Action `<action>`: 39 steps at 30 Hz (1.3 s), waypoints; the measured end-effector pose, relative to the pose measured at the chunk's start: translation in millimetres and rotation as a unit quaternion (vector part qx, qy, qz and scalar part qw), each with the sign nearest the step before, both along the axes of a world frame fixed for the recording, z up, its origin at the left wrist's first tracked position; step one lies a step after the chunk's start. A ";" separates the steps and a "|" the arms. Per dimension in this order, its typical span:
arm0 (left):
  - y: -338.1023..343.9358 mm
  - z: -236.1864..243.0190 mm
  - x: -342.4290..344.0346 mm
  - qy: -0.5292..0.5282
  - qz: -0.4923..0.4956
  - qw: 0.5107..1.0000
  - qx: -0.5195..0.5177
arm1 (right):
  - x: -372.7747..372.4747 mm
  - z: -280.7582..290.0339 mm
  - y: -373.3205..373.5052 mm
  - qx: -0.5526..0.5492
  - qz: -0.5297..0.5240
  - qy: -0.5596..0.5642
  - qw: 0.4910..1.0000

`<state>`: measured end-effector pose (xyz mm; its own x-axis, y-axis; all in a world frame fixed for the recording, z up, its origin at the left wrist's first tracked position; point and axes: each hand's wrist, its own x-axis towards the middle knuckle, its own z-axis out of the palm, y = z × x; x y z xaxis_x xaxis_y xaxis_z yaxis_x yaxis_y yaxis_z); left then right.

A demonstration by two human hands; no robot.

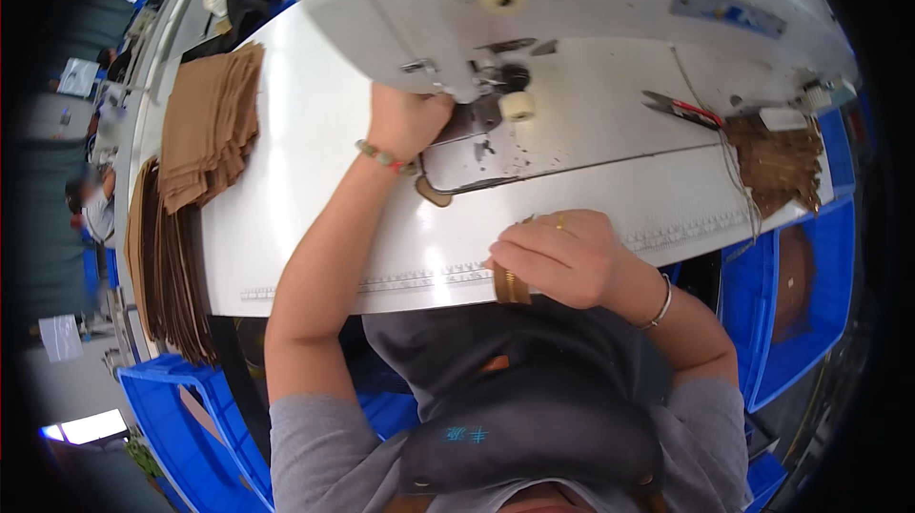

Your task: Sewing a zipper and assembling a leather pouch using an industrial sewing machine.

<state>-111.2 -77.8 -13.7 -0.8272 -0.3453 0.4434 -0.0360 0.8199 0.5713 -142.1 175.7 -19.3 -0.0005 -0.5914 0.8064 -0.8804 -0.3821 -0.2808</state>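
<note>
My left hand [412,120] is closed beside the needle area of a white sewing machine [400,8]. Its fingertips are partly hidden behind the machine head, and what they hold, if anything, cannot be made out. Near the table's front edge, my right hand [562,256] pinches a short brown strip [511,286] with a gold, tooth-like line along it, which looks like a piece of zipper. The strip hangs down over the edge from my fingers. A small tan, rounded piece [434,191] lies below my left wrist.
Brown cut pieces form a stack [212,122] at the left, with a darker bundle [167,265] beside it. Red-and-black thread snips [681,110] lie right, near another brown pile [777,160]. Blue bins [805,294] flank the white table [286,208]. A ruler strip [419,278] runs along its front.
</note>
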 end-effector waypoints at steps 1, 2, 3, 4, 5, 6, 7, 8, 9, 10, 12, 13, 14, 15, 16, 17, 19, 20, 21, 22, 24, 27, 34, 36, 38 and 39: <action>-2.3 -3.1 -2.5 0.042 -0.005 0.998 -0.042 | -0.2 0.6 -0.9 -0.010 -0.002 -0.013 1.000; -3.8 -6.3 -4.6 0.035 0.009 0.997 -0.066 | -0.6 1.7 -1.7 -0.013 0.017 -0.005 1.000; -6.1 -8.7 -3.8 0.036 0.017 0.997 -0.064 | -0.7 3.2 -1.3 0.009 0.015 -0.001 1.000; -8.9 -10.6 -1.7 0.026 0.024 0.998 -0.057 | -0.8 5.0 -0.9 0.024 0.008 -0.002 1.000; -13.0 -11.4 3.0 -0.016 0.036 0.999 0.018 | -0.4 6.6 -0.8 0.035 0.012 -0.006 0.999; -20.7 -10.1 10.7 -0.011 0.046 0.999 0.014 | 0.1 8.1 -1.0 0.038 0.019 0.004 0.999; -29.3 -8.6 19.8 -0.022 0.060 0.997 -0.054 | 0.2 9.6 -0.8 0.047 0.012 0.007 0.999; -39.3 -6.3 29.1 -0.033 0.073 0.989 -0.121 | 0.4 10.7 -1.1 0.055 0.003 0.004 0.998; -56.1 -0.5 42.3 -0.078 0.108 0.975 -0.178 | 1.0 11.5 -1.7 0.055 0.007 0.013 0.998; -76.2 7.6 56.8 -0.091 0.170 0.942 -0.276 | 1.4 12.1 -2.3 0.058 0.005 0.012 0.998; -123.5 32.4 95.3 -0.095 0.238 0.885 -0.389 | 2.5 12.4 -3.3 0.061 0.001 0.011 0.998; -147.2 46.9 112.3 -0.134 0.284 0.864 -0.394 | 2.9 12.2 -3.7 0.059 0.003 0.012 0.998; -163.2 55.6 129.8 -0.146 0.352 0.809 -0.447 | 3.3 11.8 -3.8 0.058 0.005 0.013 0.998; -176.3 62.5 143.0 -0.187 0.420 0.753 -0.472 | 3.3 11.5 -3.5 0.057 0.004 0.015 0.998; -187.8 70.8 152.9 -0.248 0.457 0.750 -0.408 | 3.3 11.0 -3.1 0.064 0.004 0.014 0.998; -195.5 76.9 158.9 -0.335 0.488 0.743 -0.313 | 3.1 10.6 -2.8 0.072 0.005 0.014 0.997; -199.3 82.7 161.8 -0.352 0.485 0.744 -0.294 | 2.6 9.5 -2.8 0.069 0.007 0.012 0.998; -199.1 86.7 160.8 -0.380 0.477 0.746 -0.267 | 2.3 9.0 -3.2 0.063 0.009 0.002 0.998; -198.0 89.9 158.6 -0.370 0.481 0.746 -0.273 | 2.2 8.7 -3.4 0.060 0.007 0.012 0.998; -196.5 92.3 155.9 -0.393 0.473 0.743 -0.263 | 2.2 8.4 -3.8 0.062 0.010 0.003 0.998; -195.9 97.5 152.6 -0.409 0.469 0.740 -0.254 | 2.3 7.8 -4.4 0.059 0.014 0.000 0.998; -199.4 98.2 152.6 -0.416 0.467 0.745 -0.233 | 2.9 7.0 -3.9 0.053 0.007 0.002 0.999; -204.7 114.6 155.9 -0.320 0.475 0.765 -0.296 | 1.2 3.2 -2.4 0.061 0.002 -0.014 0.998; -193.3 127.6 158.5 -0.304 0.461 0.783 -0.287 | 1.2 2.9 -3.1 0.064 0.000 -0.016 0.998; -167.4 126.9 158.3 -0.074 0.258 0.933 0.238 | 1.6 4.5 -4.0 0.053 -0.001 -0.026 0.998; -148.2 120.7 160.8 -0.046 0.220 0.907 0.355 | 1.9 6.3 -4.2 0.056 -0.005 -0.016 0.998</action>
